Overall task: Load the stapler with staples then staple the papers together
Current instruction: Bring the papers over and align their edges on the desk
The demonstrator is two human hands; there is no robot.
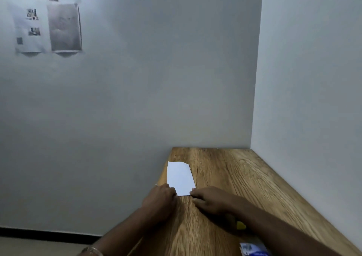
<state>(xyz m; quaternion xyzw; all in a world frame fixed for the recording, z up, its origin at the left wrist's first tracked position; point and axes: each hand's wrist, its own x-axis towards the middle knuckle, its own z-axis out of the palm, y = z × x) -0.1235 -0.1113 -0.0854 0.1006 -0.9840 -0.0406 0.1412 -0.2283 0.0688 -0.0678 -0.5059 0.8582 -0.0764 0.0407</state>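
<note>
Papers touching both hands' fingertips

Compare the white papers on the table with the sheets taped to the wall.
The white papers lie flat on the wooden table; the taped sheets hang upright on the wall. The papers look blank; the sheets show printed images. Both hands touch the papers' near edge; nothing touches the sheets. Both are rectangular paper.

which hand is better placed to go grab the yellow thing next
Right, probably. The yellow object lies just beneath the right forearm, near the right hand. The left hand is across the papers, farther away.
</note>
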